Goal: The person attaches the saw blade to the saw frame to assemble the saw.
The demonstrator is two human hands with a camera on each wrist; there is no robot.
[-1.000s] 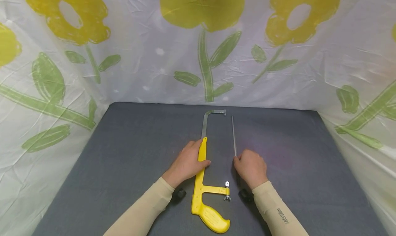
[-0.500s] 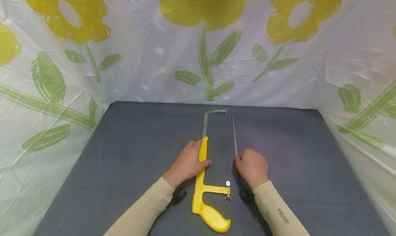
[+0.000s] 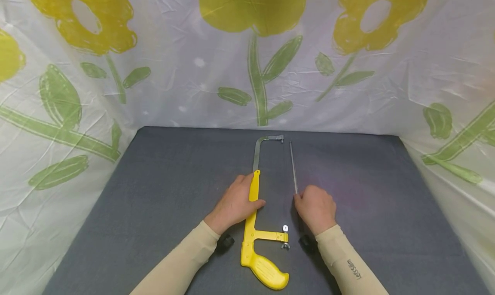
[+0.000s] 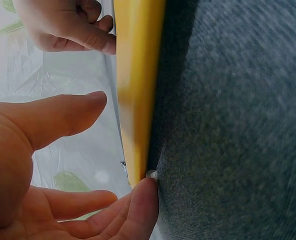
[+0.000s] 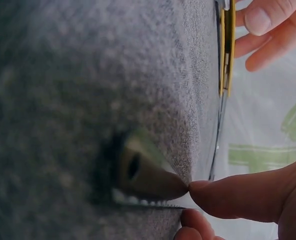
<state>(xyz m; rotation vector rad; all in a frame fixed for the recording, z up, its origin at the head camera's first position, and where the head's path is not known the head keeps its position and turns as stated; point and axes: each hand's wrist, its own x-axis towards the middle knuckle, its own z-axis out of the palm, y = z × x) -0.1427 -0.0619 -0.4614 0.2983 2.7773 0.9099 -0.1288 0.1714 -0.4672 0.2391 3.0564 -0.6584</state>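
Observation:
A yellow hacksaw frame [image 3: 249,227] lies on the dark table without a blade fitted, its handle [image 3: 270,272] toward me and its bare metal arm [image 3: 256,155] curving at the far end. My left hand [image 3: 233,205] rests at the frame's middle. In the left wrist view, fingertips [image 4: 147,200] touch the yellow bar [image 4: 138,90] while the thumb stands apart from it. To the right, my right hand [image 3: 316,209] pinches the near part of a thin hacksaw blade [image 3: 293,166] between thumb and finger. The right wrist view shows the blade's end [image 5: 145,177] with a hole and teeth.
A wing nut [image 3: 285,246] sits on the frame's yellow crosspiece near the handle. The dark cloth-covered table [image 3: 170,166] ends at a white curtain [image 3: 170,84] printed with yellow flowers, which closes off the back and both sides. Black wrist cameras sit under both wrists.

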